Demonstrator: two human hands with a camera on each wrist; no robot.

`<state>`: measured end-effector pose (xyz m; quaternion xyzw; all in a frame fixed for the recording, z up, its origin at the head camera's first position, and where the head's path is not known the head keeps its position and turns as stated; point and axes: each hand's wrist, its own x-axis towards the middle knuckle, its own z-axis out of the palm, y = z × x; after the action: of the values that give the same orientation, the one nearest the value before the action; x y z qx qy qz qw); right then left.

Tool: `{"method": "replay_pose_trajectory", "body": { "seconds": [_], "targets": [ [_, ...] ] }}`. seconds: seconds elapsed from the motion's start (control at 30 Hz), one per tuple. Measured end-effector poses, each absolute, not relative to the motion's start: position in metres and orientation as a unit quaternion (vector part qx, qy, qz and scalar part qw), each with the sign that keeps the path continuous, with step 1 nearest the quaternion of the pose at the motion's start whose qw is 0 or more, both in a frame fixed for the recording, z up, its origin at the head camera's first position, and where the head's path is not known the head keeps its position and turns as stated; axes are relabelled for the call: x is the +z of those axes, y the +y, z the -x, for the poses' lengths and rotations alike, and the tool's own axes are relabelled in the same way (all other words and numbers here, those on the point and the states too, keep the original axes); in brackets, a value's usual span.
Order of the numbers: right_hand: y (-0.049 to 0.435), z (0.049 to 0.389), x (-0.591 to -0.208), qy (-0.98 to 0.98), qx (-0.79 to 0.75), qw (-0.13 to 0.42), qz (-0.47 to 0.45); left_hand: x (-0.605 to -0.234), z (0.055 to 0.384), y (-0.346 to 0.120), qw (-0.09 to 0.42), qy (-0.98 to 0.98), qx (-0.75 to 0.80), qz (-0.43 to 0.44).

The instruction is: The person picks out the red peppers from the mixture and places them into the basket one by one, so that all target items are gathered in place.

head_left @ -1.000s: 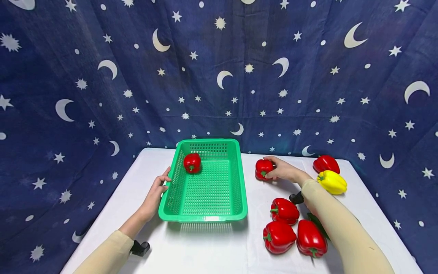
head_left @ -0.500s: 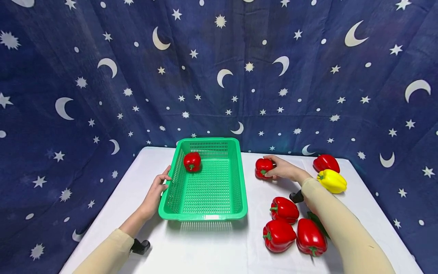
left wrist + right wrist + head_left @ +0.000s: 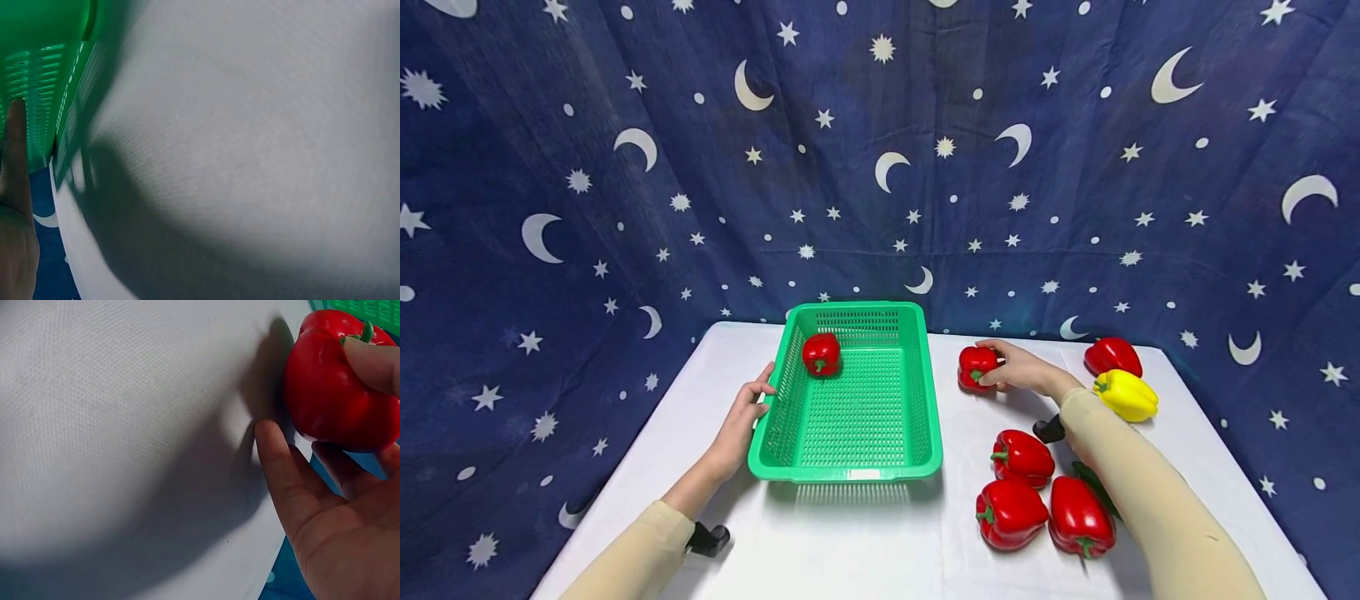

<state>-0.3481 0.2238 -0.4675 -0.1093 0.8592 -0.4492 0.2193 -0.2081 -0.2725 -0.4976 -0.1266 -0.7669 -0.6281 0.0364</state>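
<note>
My right hand point(image 3: 1018, 368) pinches a red bell pepper point(image 3: 977, 368) at the back of the table, right of a green basket point(image 3: 846, 476). In the right wrist view the thumb lies by the green stem of the pepper point(image 3: 337, 387), with fingers at its other side. My left hand point(image 3: 737, 429) rests against the basket's left side. From the left wrist, one straight finger point(image 3: 15, 150) touches the perforated wall point(image 3: 47, 81). Inside the basket, toward the back left, sits another red bell pepper point(image 3: 822, 355).
Three red bell peppers point(image 3: 1011, 514) lie close together at front right, beside a dark green item point(image 3: 1096, 487) partly hidden by the right sleeve. Farther back right are a yellow bell pepper point(image 3: 1126, 395) and a red one point(image 3: 1113, 357). A star-and-moon curtain point(image 3: 880, 208) hangs behind the white table point(image 3: 850, 554).
</note>
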Motion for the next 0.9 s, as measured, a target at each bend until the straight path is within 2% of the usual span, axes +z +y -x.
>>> {"method": "replay_pose_trajectory", "body": {
  "seconds": [0.5,0.9],
  "targets": [
    [0.229,0.348,-0.443,0.843,-0.490,0.189,0.118,-0.499,0.208,-0.273,0.035,-0.766,-0.629,0.129],
    [0.215,0.341,-0.404,0.814,-0.535,0.171,0.146,-0.494,0.209,-0.274,0.033,-0.773,-0.620,0.129]
  ]
}}
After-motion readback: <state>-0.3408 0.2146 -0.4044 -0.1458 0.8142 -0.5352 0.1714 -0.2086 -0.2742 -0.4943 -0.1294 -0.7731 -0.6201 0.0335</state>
